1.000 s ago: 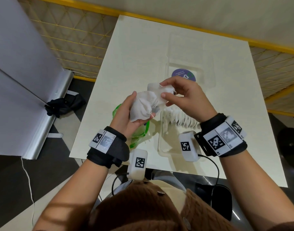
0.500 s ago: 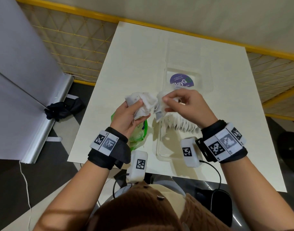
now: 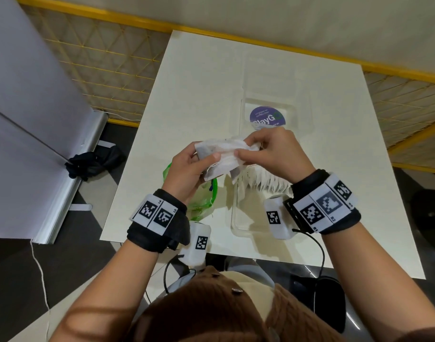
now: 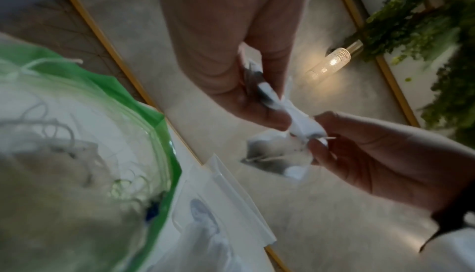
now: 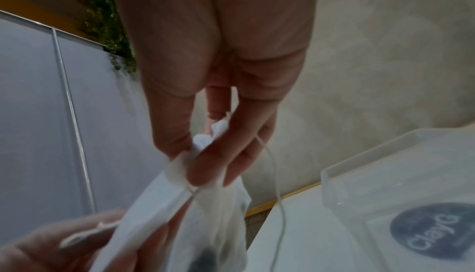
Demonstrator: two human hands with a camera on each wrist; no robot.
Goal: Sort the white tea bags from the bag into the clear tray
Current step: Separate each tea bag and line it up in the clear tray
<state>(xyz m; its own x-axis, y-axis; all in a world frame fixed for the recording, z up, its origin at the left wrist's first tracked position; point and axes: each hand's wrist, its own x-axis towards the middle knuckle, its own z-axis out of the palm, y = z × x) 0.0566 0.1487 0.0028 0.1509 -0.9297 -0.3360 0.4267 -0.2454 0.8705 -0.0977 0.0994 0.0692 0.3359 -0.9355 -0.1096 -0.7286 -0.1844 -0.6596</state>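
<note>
Both hands hold a bunch of white tea bags [image 3: 223, 156] in the air above the table. My left hand [image 3: 194, 166] grips the left end of the bunch, thumb on top. My right hand [image 3: 270, 151] pinches the right end between thumb and fingers; the right wrist view shows that pinch on the tea bags [image 5: 205, 166], with a thin string [image 5: 277, 199] hanging down. Under my left hand lies the green plastic bag [image 3: 199, 201], seen close in the left wrist view as the green bag [image 4: 102, 154]. The clear tray [image 3: 238, 218] holds a row of white tea bags [image 3: 268, 181] partly hidden by my right hand.
A clear lid or second tray with a round purple sticker [image 3: 267, 117] lies behind the hands. The white table [image 3: 206, 77] ends at a yellow-edged mesh barrier on the left and far side. A grey panel [image 3: 26, 95] and a black cloth [image 3: 93, 161] are on the floor left.
The bunch was bundled upright in my left hand; now it is pulled out flat and sideways between both hands, which have drawn slightly apart and lowered a little.
</note>
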